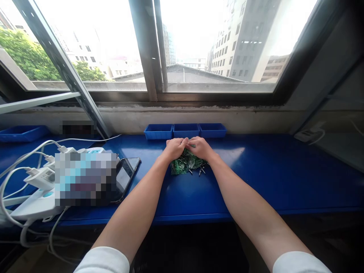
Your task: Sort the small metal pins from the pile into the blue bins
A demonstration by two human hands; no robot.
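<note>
My left hand and my right hand meet above a small pile of green circuit boards on the blue bench top. Both sets of fingers pinch a small green piece between them, mostly hidden by the fingers. A few small dark metal parts lie beside the pile. Just beyond my hands stand three blue bins in a row against the wall.
A power strip with white chargers and cables sits at left, next to a black phone. Another blue tray is at far left. A white power strip lies at right. A window fills the wall ahead.
</note>
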